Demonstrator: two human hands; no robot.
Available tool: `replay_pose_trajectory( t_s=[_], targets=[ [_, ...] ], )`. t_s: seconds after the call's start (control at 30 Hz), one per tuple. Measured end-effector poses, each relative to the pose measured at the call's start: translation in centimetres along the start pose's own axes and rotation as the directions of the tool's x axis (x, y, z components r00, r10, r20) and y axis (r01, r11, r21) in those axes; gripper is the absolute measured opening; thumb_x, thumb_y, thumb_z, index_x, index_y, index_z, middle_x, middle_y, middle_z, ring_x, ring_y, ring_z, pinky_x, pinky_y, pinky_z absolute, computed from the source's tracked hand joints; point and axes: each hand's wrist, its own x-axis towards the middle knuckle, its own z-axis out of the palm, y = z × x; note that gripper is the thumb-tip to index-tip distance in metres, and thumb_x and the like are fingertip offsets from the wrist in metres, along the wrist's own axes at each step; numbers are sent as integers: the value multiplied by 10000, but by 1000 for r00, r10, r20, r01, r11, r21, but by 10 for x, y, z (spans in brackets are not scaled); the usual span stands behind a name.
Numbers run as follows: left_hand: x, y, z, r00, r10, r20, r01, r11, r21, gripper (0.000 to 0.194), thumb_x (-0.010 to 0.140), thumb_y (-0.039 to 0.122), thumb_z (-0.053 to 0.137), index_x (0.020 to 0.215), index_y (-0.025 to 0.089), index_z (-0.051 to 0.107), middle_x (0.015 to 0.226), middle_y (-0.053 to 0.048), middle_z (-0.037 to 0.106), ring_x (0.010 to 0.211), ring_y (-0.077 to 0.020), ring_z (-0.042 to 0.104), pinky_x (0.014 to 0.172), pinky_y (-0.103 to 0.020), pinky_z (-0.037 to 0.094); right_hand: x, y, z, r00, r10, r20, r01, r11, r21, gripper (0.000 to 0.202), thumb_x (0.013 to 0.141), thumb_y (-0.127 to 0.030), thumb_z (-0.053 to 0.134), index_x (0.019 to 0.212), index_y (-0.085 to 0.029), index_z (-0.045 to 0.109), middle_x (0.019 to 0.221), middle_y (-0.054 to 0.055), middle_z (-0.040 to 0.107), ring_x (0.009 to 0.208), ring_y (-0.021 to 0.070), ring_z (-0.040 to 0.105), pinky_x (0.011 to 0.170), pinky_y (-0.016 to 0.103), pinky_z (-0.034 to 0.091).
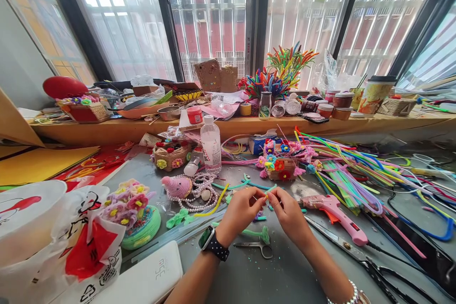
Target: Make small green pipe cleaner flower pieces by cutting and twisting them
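Over the middle of the grey table, my left hand (pixel 245 206) and my right hand (pixel 285 206) meet at their fingertips. Both are closed in a pinch on a small pipe cleaner (pixel 271 189), pale green with a bit of yellow; the fingers hide most of it. Just below them lie small scissors (pixel 265 250) and a green pipe-cleaner piece (pixel 264 234). To the left are green pipe-cleaner shapes (pixel 180 218) and a yellow pipe cleaner (pixel 217 202). A pink glue gun (pixel 337 211) rests right of my right hand.
Large scissors (pixel 342 242) lie at the right, near a heap of pipe cleaners (pixel 349 152). A bottle (pixel 211 145), pearl strands (pixel 204 194) and a flower basket (pixel 285 168) stand beyond my hands. At left are a fuzzy flower pot (pixel 142 228), a plastic bag (pixel 89 247) and a white power bank (pixel 153 270).
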Motion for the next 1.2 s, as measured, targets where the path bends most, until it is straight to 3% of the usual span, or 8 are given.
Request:
replay_pose_trajectory(
  t_s=[0.27, 0.73, 0.93, 1.1, 1.2],
  targets=[
    [-5, 7, 3, 992, 99, -82, -65, 937, 343, 169, 774, 204, 425, 794, 176, 590, 745, -27, 627, 639, -130, 554, 613, -239, 413, 1, 2, 2, 999, 18, 38, -18, 1000, 12, 256, 833, -332, 328, 671, -189, 466, 609, 0, 509, 563, 135, 463, 529, 234, 355],
    [-8, 6, 16, 978, 133, -160, -43, 881, 472, 181, 792, 214, 401, 743, 176, 571, 679, -23, 618, 631, -137, 562, 580, -232, 398, 0, 0, 3, 994, 105, 25, -108, 971, 214, 305, 806, -409, 355, 637, -182, 468, 558, -20, 464, 527, 125, 431, 504, 224, 340],
    [-10, 7, 23, 964, 125, -234, -9, 898, 441, 198, 804, 221, 388, 775, 182, 580, 689, -25, 619, 637, -137, 563, 587, -237, 402, -1, 0, 4, 995, 96, -11, -89, 958, 274, 294, 808, -396, 361, 656, -181, 491, 599, -3, 520, 560, 132, 472, 524, 224, 378],
    [-10, 9, 23, 970, 174, -172, -112, 940, 322, 226, 785, 189, 420, 971, 212, 546, 824, -17, 619, 687, -122, 561, 646, -235, 423, -1, -3, 2, 987, 140, -73, -115, 954, 275, 307, 816, -417, 342, 682, -182, 489, 634, 8, 526, 597, 146, 490, 557, 231, 394],
    [-10, 11, 21, 974, 171, -149, -121, 948, 296, 216, 772, 214, 458, 974, 211, 533, 838, -10, 612, 657, -113, 557, 641, -238, 427, -1, -6, 0, 986, 152, -68, -125, 946, 299, 301, 811, -416, 360, 684, -178, 496, 634, 7, 530, 603, 145, 498, 566, 229, 395]
  ],
)
